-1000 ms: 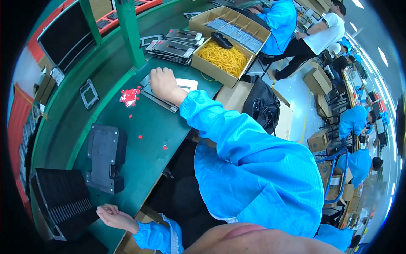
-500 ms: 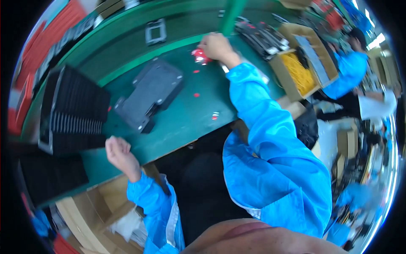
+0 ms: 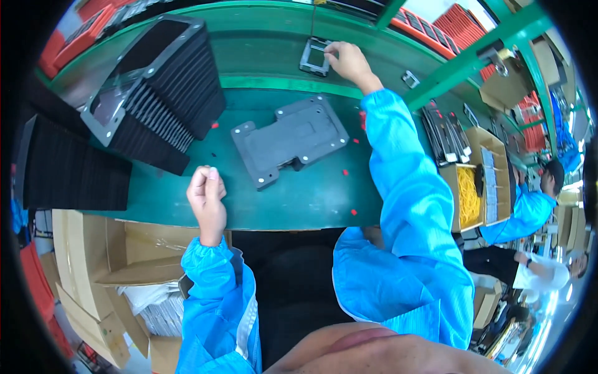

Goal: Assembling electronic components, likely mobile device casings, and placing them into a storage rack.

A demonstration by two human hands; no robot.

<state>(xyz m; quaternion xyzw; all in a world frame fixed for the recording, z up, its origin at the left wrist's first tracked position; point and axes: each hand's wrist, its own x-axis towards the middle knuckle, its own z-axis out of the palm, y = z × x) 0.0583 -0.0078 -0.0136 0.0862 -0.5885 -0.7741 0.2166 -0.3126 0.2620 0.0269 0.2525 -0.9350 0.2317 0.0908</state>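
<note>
Matt plastic-looking block [image 3: 289, 138], glossy cloth sleeve [image 3: 408, 165].

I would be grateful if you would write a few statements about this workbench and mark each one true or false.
1. The right hand is at the right edge of a grey rectangular open frame. True.
2. The left hand rests on the dark grey notched block. False: it is apart from the block, with its fingers curled.
3. Thin yellow bands lie in a brown cardboard box. True.
4. The tall black ribbed stack stands to the right of the block. False: it stands to the left.
5. Small red pieces lie on the green tabletop. True.
</note>
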